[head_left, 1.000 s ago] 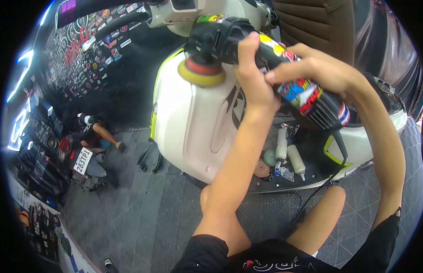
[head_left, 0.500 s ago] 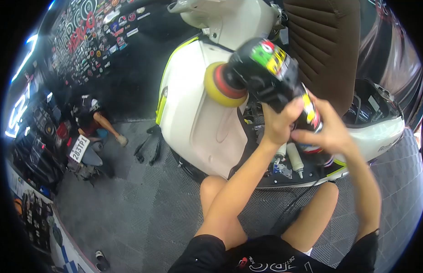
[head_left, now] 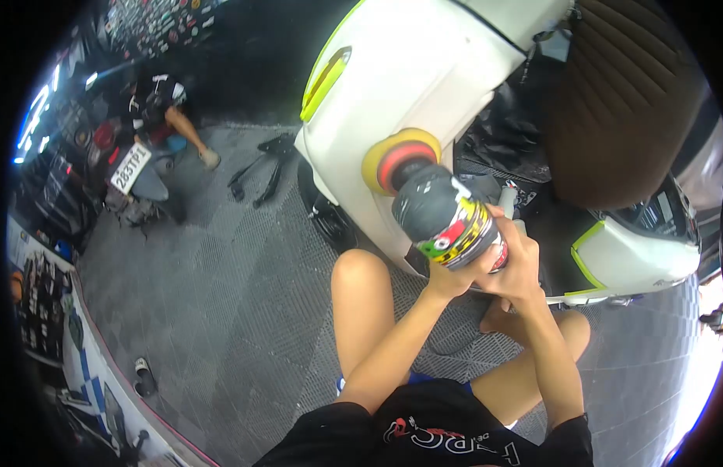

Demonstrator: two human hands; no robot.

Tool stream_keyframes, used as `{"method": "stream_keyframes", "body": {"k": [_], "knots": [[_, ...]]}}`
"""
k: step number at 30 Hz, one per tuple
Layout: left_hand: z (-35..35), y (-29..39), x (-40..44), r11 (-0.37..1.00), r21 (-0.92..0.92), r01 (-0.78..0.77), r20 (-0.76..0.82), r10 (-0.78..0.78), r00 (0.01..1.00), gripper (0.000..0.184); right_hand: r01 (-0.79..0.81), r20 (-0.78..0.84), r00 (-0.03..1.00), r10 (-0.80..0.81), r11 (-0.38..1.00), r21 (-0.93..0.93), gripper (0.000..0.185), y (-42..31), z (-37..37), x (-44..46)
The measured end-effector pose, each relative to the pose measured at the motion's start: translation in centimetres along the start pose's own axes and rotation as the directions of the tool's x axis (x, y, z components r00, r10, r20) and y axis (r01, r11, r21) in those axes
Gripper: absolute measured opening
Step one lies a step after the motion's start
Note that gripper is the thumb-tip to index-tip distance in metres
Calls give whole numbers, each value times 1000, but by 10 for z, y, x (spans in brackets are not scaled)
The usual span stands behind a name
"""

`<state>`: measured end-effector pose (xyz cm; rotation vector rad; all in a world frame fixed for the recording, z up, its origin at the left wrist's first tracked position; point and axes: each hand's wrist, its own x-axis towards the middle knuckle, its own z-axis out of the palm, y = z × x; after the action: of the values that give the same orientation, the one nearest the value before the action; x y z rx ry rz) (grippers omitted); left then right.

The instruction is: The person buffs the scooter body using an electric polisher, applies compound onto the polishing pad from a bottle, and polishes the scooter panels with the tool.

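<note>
A black power polisher (head_left: pixel 430 204) with bright stickers is held between my two hands. Its round yellow-and-red foam pad (head_left: pixel 375 167) rests against, or very near, the lower white front panel (head_left: pixel 424 74) of a scooter; exact contact cannot be made out. My left hand (head_left: pixel 453 279) is closed on the polisher body from below, partly hidden by it. My right hand (head_left: pixel 519 261) wraps round its rear part, close beside the left. Behind my right hand, a pale bottle (head_left: pixel 508 196) shows on the scooter's footboard.
The brown ribbed seat (head_left: pixel 626 109) stands raised at the right, above the scooter's rear body (head_left: pixel 645 253). At the left, a person (head_left: pixel 175 117) sits near another motorcycle with a number plate (head_left: pixel 132 168). A black stand-like part (head_left: pixel 264 167) lies on the patterned floor (head_left: pixel 221 311).
The polisher has come down and toward me, its pad now lower on the panel. Both hands moved with it and are closer together. The camera view has shifted too.
</note>
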<state>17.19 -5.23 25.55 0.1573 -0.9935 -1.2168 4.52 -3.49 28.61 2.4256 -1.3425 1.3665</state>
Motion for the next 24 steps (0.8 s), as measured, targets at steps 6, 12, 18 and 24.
{"method": "stream_keyframes", "body": {"k": [6, 12, 18, 24], "knots": [[-24, -35, -16, 985, 170, 30, -35, -25, 999, 54, 15, 56, 998, -17, 999, 44, 53, 36, 23, -11], [-50, -27, -25, 973, 226, -40, 65, 26, 998, 59, -33, 35, 999, 29, 993, 113, 45, 28, 55, -31], [-68, -72, -102, 913, 349, 213, -249, -129, 960, 44, -419, 231, 905, 356, 835, 356, 49, 46, 94, -126], [-74, -67, -128, 717, 495, 491, -335, -364, 869, 34, -612, 362, 789, 497, 582, 535, 51, 39, 119, -189]]}}
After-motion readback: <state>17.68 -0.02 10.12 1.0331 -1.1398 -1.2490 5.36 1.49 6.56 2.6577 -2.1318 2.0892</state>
